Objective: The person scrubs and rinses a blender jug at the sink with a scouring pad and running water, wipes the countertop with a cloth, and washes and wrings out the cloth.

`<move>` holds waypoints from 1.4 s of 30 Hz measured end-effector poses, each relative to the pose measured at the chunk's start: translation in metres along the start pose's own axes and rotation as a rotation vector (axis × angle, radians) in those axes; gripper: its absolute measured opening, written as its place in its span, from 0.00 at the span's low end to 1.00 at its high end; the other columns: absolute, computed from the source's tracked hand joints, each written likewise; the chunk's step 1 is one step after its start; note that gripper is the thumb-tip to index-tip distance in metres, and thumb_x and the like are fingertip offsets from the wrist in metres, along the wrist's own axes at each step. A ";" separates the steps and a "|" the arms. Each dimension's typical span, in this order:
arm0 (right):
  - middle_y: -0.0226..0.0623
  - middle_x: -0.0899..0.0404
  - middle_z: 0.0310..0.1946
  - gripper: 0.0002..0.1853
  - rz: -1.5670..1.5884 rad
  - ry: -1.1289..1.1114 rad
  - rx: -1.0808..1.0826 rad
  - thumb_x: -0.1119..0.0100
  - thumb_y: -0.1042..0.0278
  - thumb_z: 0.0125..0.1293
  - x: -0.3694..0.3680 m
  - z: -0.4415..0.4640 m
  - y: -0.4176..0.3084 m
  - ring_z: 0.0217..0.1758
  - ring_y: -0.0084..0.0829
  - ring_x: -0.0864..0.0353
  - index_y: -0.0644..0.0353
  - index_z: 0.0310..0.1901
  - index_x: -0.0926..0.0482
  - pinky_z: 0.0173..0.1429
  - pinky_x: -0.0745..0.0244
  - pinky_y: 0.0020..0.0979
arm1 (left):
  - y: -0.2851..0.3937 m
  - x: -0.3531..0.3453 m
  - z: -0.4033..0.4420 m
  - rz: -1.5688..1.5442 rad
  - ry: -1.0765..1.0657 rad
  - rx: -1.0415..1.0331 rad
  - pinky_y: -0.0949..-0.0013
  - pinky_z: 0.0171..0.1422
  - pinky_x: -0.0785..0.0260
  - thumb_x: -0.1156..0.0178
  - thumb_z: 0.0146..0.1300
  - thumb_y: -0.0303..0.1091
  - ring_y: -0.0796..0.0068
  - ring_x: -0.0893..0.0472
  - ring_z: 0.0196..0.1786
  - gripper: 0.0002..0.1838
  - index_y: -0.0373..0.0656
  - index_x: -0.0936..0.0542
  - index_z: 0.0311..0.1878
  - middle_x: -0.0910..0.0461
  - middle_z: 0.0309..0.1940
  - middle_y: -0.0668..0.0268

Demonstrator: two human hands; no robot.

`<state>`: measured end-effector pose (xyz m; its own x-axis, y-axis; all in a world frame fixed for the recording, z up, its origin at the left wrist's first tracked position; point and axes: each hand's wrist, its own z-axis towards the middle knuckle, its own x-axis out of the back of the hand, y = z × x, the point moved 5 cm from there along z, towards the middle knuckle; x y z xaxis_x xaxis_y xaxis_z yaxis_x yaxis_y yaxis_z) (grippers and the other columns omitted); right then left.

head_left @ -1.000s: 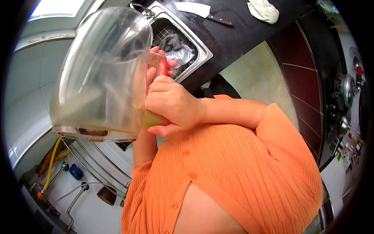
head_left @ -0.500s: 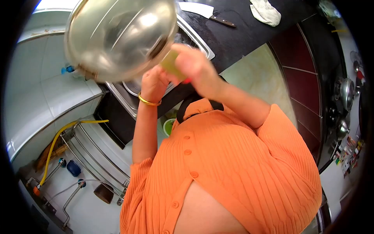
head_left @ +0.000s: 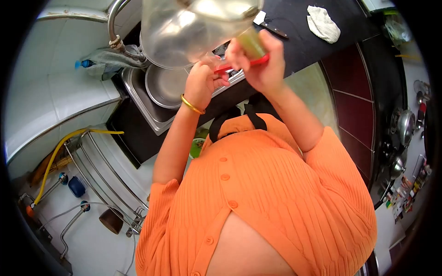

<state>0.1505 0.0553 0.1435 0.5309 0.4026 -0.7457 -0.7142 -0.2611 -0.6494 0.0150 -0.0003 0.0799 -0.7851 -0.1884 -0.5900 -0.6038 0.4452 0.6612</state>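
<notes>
**Clear container tipped steeply above the sink, both hands on its handle**

Left: a metal faucet [head_left: 111, 28] curves over the back of the sink [head_left: 143, 105], with a grey cloth [head_left: 110, 62] bunched beyond the sink's left corner. A round metal pan [head_left: 163, 89] lies in the basin near that same corner.

Left arm: forearm slants up and inward from the sleeve; a gold bangle [head_left: 192, 105] sits at the wrist. Left hand [head_left: 202, 83] closed, fingers curled about the rim end of the handle; their inner side is hidden.

Centre: the clear container [head_left: 179, 41] appears above the basin, rim low and toward the pan, base up and right, cut by the top of the view. Rim-to-pan contact: cannot tell. Contents: none made out. A red strip [head_left: 225, 67] runs along the handle between the hands.

Step, as judged: manoeuvring the container, upended, by its handle. Any further turn would call for paired wrist motion, firm grips and a rim clear of the faucet.

Right arm: elbow bent, forearm rising inward. Right hand [head_left: 264, 66] gripping the green part of the handle [head_left: 251, 43], nearer the base.

Right: on the dark countertop [head_left: 299, 46], beyond the sink's right edge, lie a partly covered knife [head_left: 275, 30] and, farther right, a white cloth [head_left: 323, 25].
</notes>
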 end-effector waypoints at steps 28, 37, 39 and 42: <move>0.32 0.30 0.20 0.26 -0.116 0.015 -0.053 0.62 0.46 0.68 -0.019 -0.008 0.030 0.25 0.23 0.32 0.64 0.36 0.25 0.33 0.37 0.24 | -0.004 -0.001 0.008 0.027 0.292 -0.282 0.69 0.28 0.32 0.56 0.60 0.30 0.70 0.26 0.30 0.11 0.41 0.34 0.47 0.26 0.32 0.61; 0.29 0.35 0.15 0.29 -0.049 0.030 -0.027 0.72 0.46 0.68 -0.005 0.000 0.022 0.24 0.29 0.36 0.64 0.34 0.26 0.39 0.36 0.30 | -0.008 0.001 -0.004 -0.109 0.092 -0.220 0.65 0.35 0.31 0.56 0.61 0.29 0.65 0.23 0.39 0.17 0.41 0.37 0.54 0.27 0.43 0.57; 0.29 0.36 0.15 0.28 -0.023 0.069 -0.055 0.71 0.46 0.67 -0.004 -0.001 0.023 0.24 0.28 0.35 0.63 0.33 0.26 0.38 0.36 0.30 | -0.009 0.005 -0.003 -0.082 0.114 -0.239 0.65 0.35 0.31 0.57 0.61 0.30 0.65 0.23 0.40 0.16 0.41 0.37 0.53 0.26 0.43 0.57; 0.31 0.34 0.16 0.28 -0.207 0.086 -0.074 0.68 0.45 0.66 -0.013 -0.012 0.029 0.24 0.27 0.35 0.64 0.33 0.27 0.36 0.37 0.28 | -0.015 0.011 0.006 -0.054 0.061 -0.170 0.65 0.34 0.31 0.57 0.63 0.30 0.65 0.22 0.37 0.14 0.39 0.34 0.51 0.25 0.41 0.57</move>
<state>0.1282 0.0321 0.1331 0.7019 0.3787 -0.6032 -0.5523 -0.2453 -0.7967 0.0163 -0.0042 0.0609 -0.7547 -0.2629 -0.6011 -0.6559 0.2795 0.7012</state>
